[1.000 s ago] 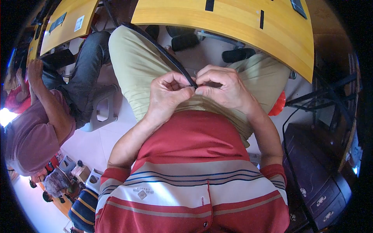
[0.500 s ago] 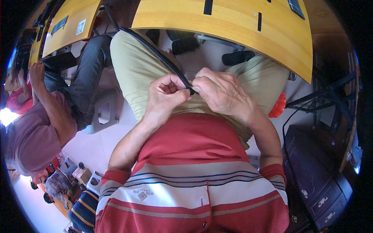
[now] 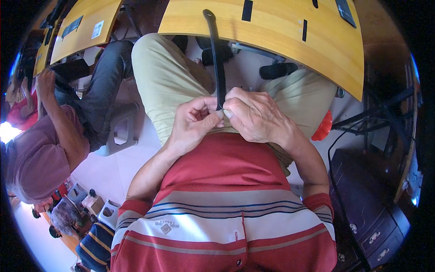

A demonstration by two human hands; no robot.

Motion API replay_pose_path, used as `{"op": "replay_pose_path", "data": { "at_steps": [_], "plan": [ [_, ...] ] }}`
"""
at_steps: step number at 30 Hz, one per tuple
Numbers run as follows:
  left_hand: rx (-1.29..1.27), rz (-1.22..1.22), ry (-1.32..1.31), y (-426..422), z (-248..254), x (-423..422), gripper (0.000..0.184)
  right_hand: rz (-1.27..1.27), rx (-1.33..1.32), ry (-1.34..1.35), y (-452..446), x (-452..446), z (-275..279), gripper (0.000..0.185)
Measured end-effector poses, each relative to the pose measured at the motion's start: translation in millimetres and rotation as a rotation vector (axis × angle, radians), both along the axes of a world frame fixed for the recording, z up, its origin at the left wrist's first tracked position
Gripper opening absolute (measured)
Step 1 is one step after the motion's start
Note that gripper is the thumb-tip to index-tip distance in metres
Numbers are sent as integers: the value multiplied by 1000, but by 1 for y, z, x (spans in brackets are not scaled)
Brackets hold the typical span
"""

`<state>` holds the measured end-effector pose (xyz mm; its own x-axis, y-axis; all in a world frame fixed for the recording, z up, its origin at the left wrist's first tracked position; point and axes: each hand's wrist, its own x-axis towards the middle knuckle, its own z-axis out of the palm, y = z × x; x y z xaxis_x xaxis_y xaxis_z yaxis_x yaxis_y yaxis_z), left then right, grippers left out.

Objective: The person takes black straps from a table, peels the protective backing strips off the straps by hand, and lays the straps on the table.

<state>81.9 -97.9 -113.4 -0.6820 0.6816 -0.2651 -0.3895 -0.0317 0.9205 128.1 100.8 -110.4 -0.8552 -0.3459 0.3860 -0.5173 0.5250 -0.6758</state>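
Observation:
Both hands meet above my lap and pinch the near end of a long black strap (image 3: 219,63). My left hand (image 3: 194,121) grips that end between thumb and fingers. Closed against it from the other side is my right hand (image 3: 256,114), its thumb touching the same spot. The strap stands away from the hands, and its rounded far end, which seems to have a small hole, appears over the edge of the yellow table (image 3: 281,27). Fingers cover the pinched end.
Black strips (image 3: 247,10) lie on the yellow table. To the left, a seated person (image 3: 50,149) is beside another table (image 3: 84,27) and a grey stool (image 3: 118,131). A red object (image 3: 322,127), a black cable and dark drawers (image 3: 362,213) are at the right.
The strap has swung from lying slanted over my left thigh to pointing almost straight away from me. My right hand has turned over, with its fingers curled more tightly.

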Motion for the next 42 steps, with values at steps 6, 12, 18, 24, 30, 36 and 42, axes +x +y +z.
{"op": "replay_pose_path", "data": {
  "at_steps": [6, 12, 18, 24, 30, 36, 42],
  "plan": [
    [-58, 5, 60, -5, 13, 5, 13, -78, 41, 52, 9, -5, 17, 15],
    [14, 91, 21, -9, 10, 9, 15, -155, -229, 104, -10, -6, 7, 26],
    [-24, 107, 109, -10, 11, 9, 14, -250, -340, 171, -29, 1, 0, 31],
    [-38, -96, 222, -15, 23, 7, 4, -406, -191, 412, 4, -12, 22, 14],
    [-159, -187, 237, -60, 12, 13, 5, -942, -1009, 511, 216, -62, 105, 17],
    [-164, 10, 17, -76, -3, 15, 7, -901, -654, 527, 216, -64, 139, 17],
    [-123, 32, 34, -64, 3, 12, 6, -850, -669, 344, 178, -74, 111, 18]
  ]
}}
